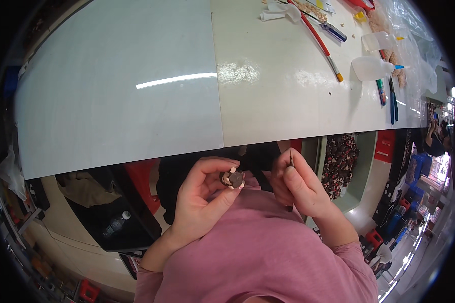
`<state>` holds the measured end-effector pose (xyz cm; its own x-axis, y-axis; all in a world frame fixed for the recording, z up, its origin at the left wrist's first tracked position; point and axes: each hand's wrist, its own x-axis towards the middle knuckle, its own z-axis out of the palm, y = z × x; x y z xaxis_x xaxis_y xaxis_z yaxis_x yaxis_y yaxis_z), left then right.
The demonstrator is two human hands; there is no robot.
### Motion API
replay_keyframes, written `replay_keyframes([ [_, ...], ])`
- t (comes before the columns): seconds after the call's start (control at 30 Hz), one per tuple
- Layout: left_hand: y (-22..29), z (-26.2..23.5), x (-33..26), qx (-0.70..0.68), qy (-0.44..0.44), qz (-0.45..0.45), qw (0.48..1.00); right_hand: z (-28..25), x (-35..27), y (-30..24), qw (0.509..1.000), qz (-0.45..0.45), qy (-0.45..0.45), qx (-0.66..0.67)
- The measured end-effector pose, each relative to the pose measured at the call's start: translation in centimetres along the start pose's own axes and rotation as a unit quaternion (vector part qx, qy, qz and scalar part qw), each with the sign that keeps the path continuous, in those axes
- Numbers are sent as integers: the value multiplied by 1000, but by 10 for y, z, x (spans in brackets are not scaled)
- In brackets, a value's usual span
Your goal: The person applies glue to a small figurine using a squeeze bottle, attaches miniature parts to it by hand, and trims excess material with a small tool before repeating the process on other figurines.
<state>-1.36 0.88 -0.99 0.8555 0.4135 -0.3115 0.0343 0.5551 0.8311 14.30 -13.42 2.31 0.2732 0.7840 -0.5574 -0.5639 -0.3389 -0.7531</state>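
Observation:
My left hand [203, 194] is closed on a small dark brown figure [232, 179] with pale pink bits on it, pinched between thumb and fingers. To its right, my right hand [302, 187] pinches a thin dark pointed tool [291, 160] between thumb and forefinger. Only the tool's tip shows above the thumb, so its kind is unclear. The two hands are apart, in front of my body and below the table's near edge.
Beyond my hands lies a white table [268, 106]. On it are a red-handled brush [318, 40], a screwdriver [333, 31], needle-tipped bottles [371, 68] and blue-handled pliers [393, 103]. A pale tray [361, 187] of dark pieces sits at right; a plastic bottle [117, 224] lies at lower left.

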Motion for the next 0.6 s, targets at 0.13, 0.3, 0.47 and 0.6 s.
replay_keyframes([
  [0.13,1,0,1,14,3,-8,1000,-1,5,0,990,7,-64,125],
  [0.3,1,1,1,1,7,-1,1000,-3,18,2,942,56,-164,288],
  [0.47,1,2,2,-1,9,-3,1000,-13,27,10,904,110,-175,374],
  [0.6,1,1,1,3,3,-1,1000,-18,22,15,906,120,-159,373],
])
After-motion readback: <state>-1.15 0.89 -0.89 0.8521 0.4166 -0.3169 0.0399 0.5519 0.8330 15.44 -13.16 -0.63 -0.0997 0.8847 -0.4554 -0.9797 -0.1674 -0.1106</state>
